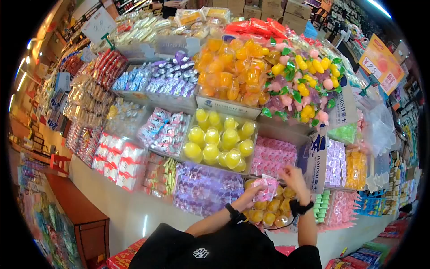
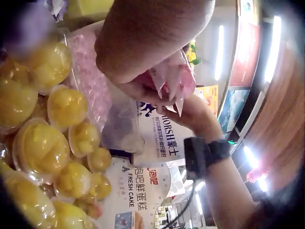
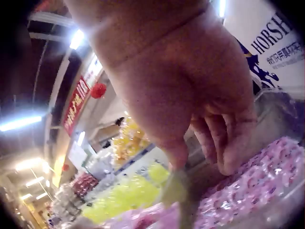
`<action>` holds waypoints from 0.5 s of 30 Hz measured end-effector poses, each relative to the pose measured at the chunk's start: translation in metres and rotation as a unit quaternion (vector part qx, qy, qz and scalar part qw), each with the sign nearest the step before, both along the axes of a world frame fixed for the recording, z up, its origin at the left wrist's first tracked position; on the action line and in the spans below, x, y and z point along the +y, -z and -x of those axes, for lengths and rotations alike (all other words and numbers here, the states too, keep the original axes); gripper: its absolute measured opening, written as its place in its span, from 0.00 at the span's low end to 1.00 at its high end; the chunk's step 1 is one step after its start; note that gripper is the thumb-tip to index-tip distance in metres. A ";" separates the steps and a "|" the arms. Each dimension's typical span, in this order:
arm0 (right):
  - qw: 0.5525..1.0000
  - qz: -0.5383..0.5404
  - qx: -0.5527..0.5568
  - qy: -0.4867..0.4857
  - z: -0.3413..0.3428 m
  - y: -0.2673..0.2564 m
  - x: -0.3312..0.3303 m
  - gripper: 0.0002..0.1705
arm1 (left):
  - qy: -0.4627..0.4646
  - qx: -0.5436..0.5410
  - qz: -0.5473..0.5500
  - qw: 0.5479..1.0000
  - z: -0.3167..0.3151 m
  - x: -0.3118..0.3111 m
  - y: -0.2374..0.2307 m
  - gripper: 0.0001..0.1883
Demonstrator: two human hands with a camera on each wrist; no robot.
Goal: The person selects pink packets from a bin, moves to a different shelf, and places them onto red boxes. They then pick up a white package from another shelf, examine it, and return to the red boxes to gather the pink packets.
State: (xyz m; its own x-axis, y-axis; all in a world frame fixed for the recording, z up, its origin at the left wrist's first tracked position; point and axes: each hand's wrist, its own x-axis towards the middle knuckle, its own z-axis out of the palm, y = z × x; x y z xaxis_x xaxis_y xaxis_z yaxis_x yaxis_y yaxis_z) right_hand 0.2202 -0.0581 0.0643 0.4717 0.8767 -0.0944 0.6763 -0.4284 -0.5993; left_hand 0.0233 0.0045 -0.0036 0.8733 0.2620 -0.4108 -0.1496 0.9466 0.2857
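Note:
Several pink plastic-wrapped packets point(image 1: 267, 188) are gripped in the left hand point(image 1: 245, 199), above a bin of round yellow-orange packs point(image 1: 268, 218). The left wrist view shows the fingers of the left hand point(image 2: 143, 52) curled round the pink packets point(image 2: 177, 80). Just to the right, the right hand point(image 1: 294, 180) is over the near edge of a bin of small pink packets point(image 1: 273, 154). In the right wrist view the right hand point(image 3: 190, 90) has loosely bent fingers and a thumb set apart, with nothing clearly held; its fingertips hang above the pink packets point(image 3: 257, 181).
A bin of yellow cups point(image 1: 212, 139) and purple packets point(image 1: 208, 186) lie left of the hands. An upright white printed carton panel point(image 1: 319, 161) borders the pink bin on the right. Orange packs point(image 1: 237, 71) and fruit-shaped packs point(image 1: 304, 85) are piled farther back.

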 end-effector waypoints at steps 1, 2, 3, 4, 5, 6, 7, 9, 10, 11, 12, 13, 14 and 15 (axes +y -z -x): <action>1.000 -0.008 0.006 -0.014 0.017 -0.006 -0.009 0.19 | 0.004 -0.002 -0.008 1.000 0.000 0.003 -0.004 0.17; 1.000 -0.015 0.004 -0.009 0.033 -0.007 -0.018 0.19 | 0.007 -0.007 -0.009 1.000 0.001 0.004 -0.008 0.17; 0.998 -0.036 0.046 0.002 0.046 -0.006 -0.027 0.20 | 0.010 -0.012 -0.009 1.000 0.002 0.005 -0.011 0.17; 0.994 -0.056 0.090 0.012 0.059 -0.007 -0.033 0.21 | 0.014 -0.012 -0.015 1.000 0.003 0.005 -0.009 0.17; 0.994 -0.060 0.092 0.014 0.071 -0.010 -0.038 0.21 | 0.017 -0.005 -0.023 1.000 0.005 0.005 -0.006 0.17; 0.990 -0.066 0.113 0.049 0.081 -0.016 -0.041 0.21 | 0.017 0.002 -0.032 0.999 0.008 0.004 -0.008 0.17; 0.985 -0.074 0.135 0.083 0.088 -0.017 -0.046 0.22 | 0.017 0.004 -0.036 0.999 0.011 0.003 -0.011 0.17; 0.989 -0.088 0.092 0.078 0.093 -0.001 -0.057 0.22 | 0.053 0.005 -0.067 0.996 0.019 0.001 -0.020 0.15; 0.988 -0.096 0.087 0.079 0.096 0.001 -0.057 0.23 | 0.055 0.005 -0.076 0.996 0.020 0.006 -0.027 0.15; 0.988 -0.097 0.086 0.081 0.102 0.002 -0.062 0.24 | 0.080 0.011 -0.070 0.994 0.028 0.005 -0.031 0.14; 0.988 -0.096 0.089 0.082 0.109 -0.001 -0.066 0.24 | 0.104 0.018 -0.061 0.993 0.037 -0.001 -0.036 0.14; 0.988 -0.110 0.085 0.067 0.113 -0.008 -0.062 0.25 | 0.105 0.020 -0.063 0.992 0.046 0.000 -0.049 0.14; 0.988 -0.120 0.084 0.053 0.121 -0.014 -0.064 0.26 | 0.081 0.019 -0.159 0.984 0.059 -0.004 -0.063 0.14; 0.988 -0.119 0.086 0.056 0.129 -0.018 -0.066 0.26 | 0.057 0.016 -0.255 0.965 0.068 -0.007 -0.071 0.13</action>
State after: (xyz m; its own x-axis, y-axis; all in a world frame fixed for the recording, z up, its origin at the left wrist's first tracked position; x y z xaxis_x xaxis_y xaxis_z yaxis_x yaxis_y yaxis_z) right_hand 0.0916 -0.1244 0.0821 0.5613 0.8273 0.0214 0.5120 -0.3268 -0.7944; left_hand -0.0444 -0.0025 0.0672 0.8977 0.3399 -0.2803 -0.0364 0.6912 0.7217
